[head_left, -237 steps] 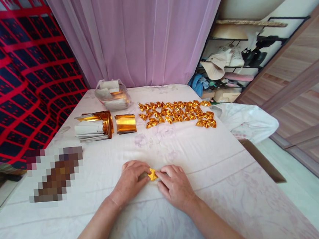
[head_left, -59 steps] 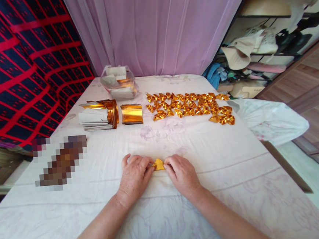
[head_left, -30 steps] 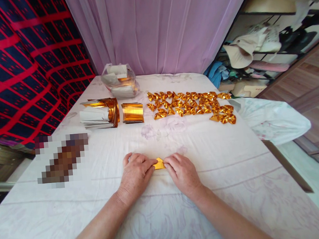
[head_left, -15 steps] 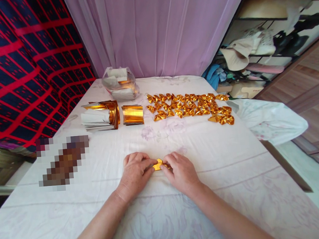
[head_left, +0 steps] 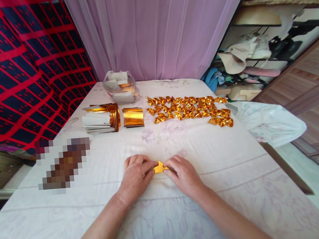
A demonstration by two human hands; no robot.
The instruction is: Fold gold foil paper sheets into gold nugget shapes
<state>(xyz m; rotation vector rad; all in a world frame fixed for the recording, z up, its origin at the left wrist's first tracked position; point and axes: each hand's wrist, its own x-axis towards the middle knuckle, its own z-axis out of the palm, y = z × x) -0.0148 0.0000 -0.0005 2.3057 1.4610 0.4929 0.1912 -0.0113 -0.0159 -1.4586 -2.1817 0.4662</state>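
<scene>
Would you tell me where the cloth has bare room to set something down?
Bare cloth lies between the hands and the folded gold pieces, and along the right edge. Crowded: the far left, where the foil stack, foil roll and bag sit close together.

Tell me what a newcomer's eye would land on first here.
First, the spread of shiny folded gold pieces lying in rows at the far middle of the white cloth. Next, the left hand and right hand near the front edge, pinching one small gold paper between them. Stacked gold sheets lie far left.
</scene>
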